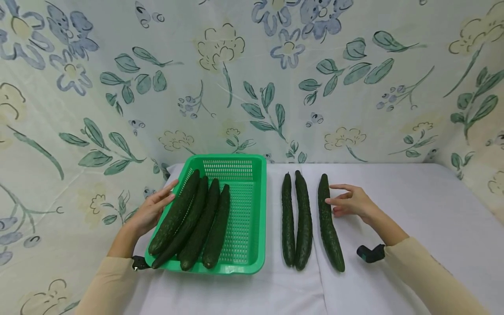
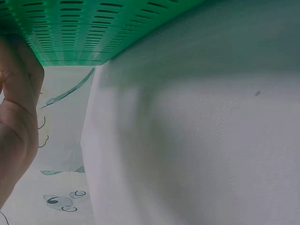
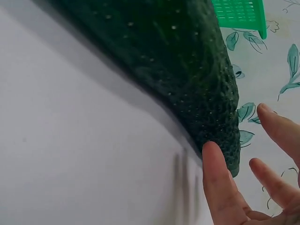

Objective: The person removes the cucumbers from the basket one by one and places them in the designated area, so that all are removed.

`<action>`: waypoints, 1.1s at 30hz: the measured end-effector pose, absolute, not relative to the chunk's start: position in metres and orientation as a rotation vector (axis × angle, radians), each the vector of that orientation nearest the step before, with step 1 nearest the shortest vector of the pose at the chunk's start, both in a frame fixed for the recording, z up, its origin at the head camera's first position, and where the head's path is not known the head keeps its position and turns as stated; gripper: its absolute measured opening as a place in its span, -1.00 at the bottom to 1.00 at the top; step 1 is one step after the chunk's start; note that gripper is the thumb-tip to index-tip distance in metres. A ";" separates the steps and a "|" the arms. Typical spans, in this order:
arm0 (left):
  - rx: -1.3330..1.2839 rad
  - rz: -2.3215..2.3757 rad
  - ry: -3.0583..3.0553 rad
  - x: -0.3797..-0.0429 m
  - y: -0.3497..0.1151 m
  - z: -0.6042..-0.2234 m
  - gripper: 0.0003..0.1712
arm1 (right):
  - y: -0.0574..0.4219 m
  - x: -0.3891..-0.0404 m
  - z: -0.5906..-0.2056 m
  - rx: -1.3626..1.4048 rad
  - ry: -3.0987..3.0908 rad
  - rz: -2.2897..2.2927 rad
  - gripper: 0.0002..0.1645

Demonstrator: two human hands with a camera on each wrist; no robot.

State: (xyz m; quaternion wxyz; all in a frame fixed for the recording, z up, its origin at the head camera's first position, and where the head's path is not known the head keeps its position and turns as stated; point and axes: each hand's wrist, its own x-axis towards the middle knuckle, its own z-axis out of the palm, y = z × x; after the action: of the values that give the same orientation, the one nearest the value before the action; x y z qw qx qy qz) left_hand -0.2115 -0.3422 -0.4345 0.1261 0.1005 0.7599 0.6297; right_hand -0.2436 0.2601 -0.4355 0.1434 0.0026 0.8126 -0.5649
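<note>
A green plastic basket [image 1: 257, 210] holds several dark green cucumbers [image 1: 214, 229], lying lengthwise along its left side. My left hand [image 1: 151, 212] rests against the basket's left side, fingers fairly straight near the rim; the left wrist view shows that hand [image 2: 18, 103] beside the slotted wall. Right of the basket, two cucumbers [image 1: 303, 223] lie nearly together on the white cloth. A third cucumber [image 1: 330, 232] lies a little apart, slightly slanted. My right hand [image 1: 350, 202] is at its upper right side, fingers extended and spread. In the right wrist view, one fingertip [image 3: 213, 152] appears to touch the cucumber [image 3: 187, 70].
White cloth [image 1: 425, 197] covers the table, with a crease running forward between the loose cucumbers. A floral fabric [image 1: 252, 87] hangs behind and at the left. Small black wrist devices [image 1: 370, 253] sit at both cuffs.
</note>
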 end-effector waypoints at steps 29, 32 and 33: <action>0.300 1.851 2.189 -0.211 -0.342 -0.435 -0.34 | 0.185 -0.263 -0.353 -0.217 2.169 -1.837 -0.18; 0.297 1.853 2.192 -0.211 -0.342 -0.435 -0.35 | 0.173 -0.266 -0.345 -0.237 2.142 -1.850 -0.22; 0.298 1.853 2.195 -0.212 -0.342 -0.436 -0.34 | 0.169 -0.266 -0.343 -0.245 2.131 -1.858 -0.24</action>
State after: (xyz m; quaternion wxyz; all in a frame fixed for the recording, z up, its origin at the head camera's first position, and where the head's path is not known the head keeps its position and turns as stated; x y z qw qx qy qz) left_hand -0.2116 -0.3420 -0.4356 0.1266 0.1024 0.7539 0.6365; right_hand -0.2662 0.1689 -0.3431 0.1513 -0.0854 0.7422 -0.6473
